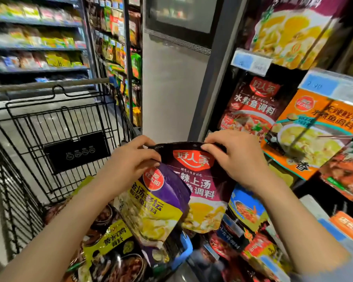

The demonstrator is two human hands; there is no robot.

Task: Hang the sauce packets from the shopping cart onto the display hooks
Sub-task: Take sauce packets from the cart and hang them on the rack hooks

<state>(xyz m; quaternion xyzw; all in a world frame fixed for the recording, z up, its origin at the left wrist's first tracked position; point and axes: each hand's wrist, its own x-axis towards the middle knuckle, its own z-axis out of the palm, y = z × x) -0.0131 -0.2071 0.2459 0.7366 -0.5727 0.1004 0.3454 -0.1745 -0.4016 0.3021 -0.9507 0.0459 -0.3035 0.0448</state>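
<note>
Display rack (pixel 218 82), up and to the right of both hands, already carries hung packets, among them a red packet (pixel 250 110) and an orange packet (pixel 314 135) just above the right hand; which of these came from the cart cannot be told. Shopping cart (pixel 55 127), to the left of and below the hands, holds more stock: several dark packets (pixel 112 247) lie in its basket under the left forearm, so much of the task appears to remain. Maroon sauce packet (pixel 200 192), held between the hands, is not yet on a hook. Purple-and-yellow packet (pixel 151 206) overlaps its left front. Left hand (pixel 130 161) grips both packets at their tops; right hand (pixel 232 157) pinches the maroon packet's top edge beside its hang hole.
</note>
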